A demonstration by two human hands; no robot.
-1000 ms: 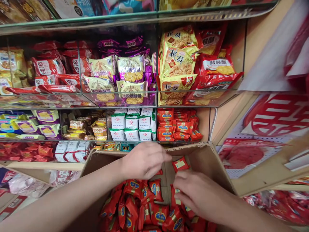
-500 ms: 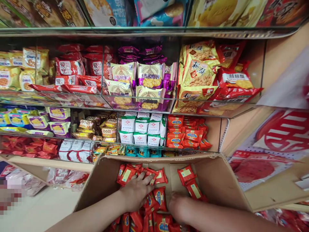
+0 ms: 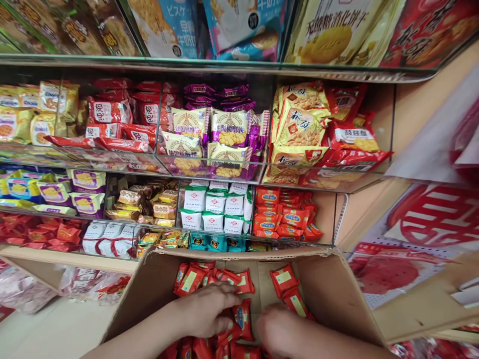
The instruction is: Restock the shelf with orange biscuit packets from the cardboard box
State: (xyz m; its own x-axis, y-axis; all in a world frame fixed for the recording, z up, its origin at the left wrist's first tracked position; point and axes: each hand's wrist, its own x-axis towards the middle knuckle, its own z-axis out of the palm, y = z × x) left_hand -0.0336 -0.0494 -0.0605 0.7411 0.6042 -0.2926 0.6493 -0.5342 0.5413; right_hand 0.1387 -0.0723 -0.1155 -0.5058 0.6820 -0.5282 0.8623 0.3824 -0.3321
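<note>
An open cardboard box (image 3: 329,294) at the bottom of the view holds several small red snack packets (image 3: 209,276). My left hand (image 3: 207,311) lies inside the box with its fingers curled over red packets (image 3: 243,319), gripping them. My right hand (image 3: 279,326) is in the box beside it, low in the view, fingers bent down among the packets; what they hold is hidden. Two red packets (image 3: 288,286) lie just beyond my right hand against the box's far wall.
Glass shelves (image 3: 209,172) behind the box carry rows of snack bags: red, purple, yellow and white packets. A matching stack of small red packets (image 3: 284,217) sits in the lower right compartment. A wooden side panel and red paper goods (image 3: 430,219) stand at right.
The view has tilted upward, so both hands sit lower in the frame. My hands have dropped deeper into the box and closed onto the packets.
</note>
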